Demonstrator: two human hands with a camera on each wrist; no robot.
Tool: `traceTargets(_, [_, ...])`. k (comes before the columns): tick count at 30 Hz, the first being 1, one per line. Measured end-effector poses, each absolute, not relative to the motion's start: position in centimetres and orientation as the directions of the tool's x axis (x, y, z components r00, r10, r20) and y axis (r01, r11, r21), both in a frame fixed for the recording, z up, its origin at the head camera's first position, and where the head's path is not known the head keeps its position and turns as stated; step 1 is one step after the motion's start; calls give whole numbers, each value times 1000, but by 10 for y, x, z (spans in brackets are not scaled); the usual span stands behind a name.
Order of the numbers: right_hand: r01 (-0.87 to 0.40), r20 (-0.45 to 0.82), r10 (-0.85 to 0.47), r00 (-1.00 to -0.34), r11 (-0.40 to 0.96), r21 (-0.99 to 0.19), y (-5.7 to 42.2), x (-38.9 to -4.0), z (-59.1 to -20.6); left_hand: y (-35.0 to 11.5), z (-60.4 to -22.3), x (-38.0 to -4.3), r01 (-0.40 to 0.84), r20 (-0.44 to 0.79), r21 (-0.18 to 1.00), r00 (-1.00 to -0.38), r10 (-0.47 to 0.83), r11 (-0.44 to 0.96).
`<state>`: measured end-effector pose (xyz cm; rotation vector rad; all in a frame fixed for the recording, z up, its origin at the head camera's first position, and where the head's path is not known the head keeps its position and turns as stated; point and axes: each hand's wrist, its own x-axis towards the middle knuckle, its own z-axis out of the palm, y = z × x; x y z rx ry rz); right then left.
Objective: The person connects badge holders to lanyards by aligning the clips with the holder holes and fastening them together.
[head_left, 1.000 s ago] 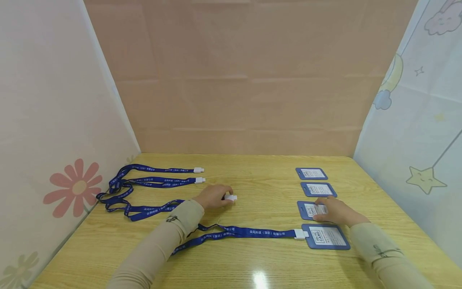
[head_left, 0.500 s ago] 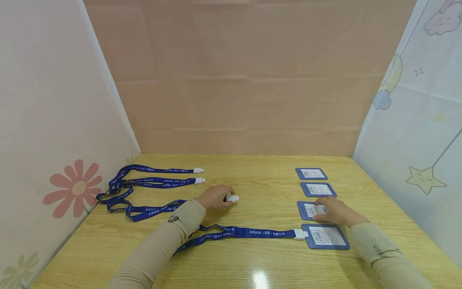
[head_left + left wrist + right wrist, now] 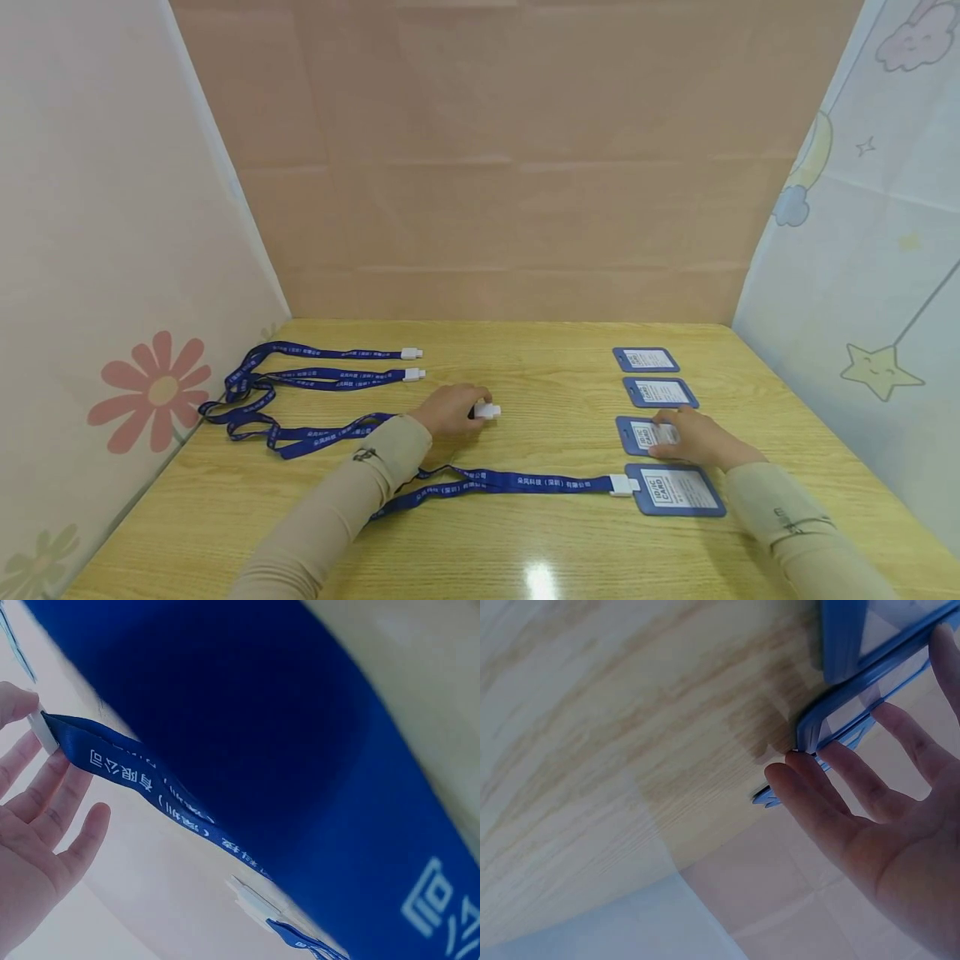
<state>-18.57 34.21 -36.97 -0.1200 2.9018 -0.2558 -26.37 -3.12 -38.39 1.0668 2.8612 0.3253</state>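
Taking the middle of your pale yellow wood-grain table (image 3: 570, 542) as the dial's centre, a bright glare lies near half past five. A creased pinkish-brown backdrop (image 3: 495, 167) stands at twelve. Pale sheets wall both sides: the left sheet (image 3: 112, 167), toward ten, bears a red-petalled flower; the right sheet (image 3: 900, 233), toward two, shows a cloud, moon and yellow star.

Your left hand (image 3: 453, 408), just off centre toward eleven, has thumb and fingers clamped on the white plastic clip (image 3: 487, 411) of a dark blue printed fabric lanyard (image 3: 352, 432) trailing toward nine. Two similar lanyards (image 3: 367, 375) lie toward ten.

At three, your right hand (image 3: 693, 437) has spread fingers and thumb pinching a blue rectangular plastic card holder (image 3: 633, 435) lying flat. Two more holders (image 3: 660, 392) lie at two; another (image 3: 679, 489), toward four, is joined to a fourth lanyard (image 3: 551, 483).
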Motion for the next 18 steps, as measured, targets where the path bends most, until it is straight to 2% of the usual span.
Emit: traceTargets(18, [-67,-211,-106,-972,980,-185,342,-183,-369,-25,-385,-264,658,-10,193,-740,673,727])
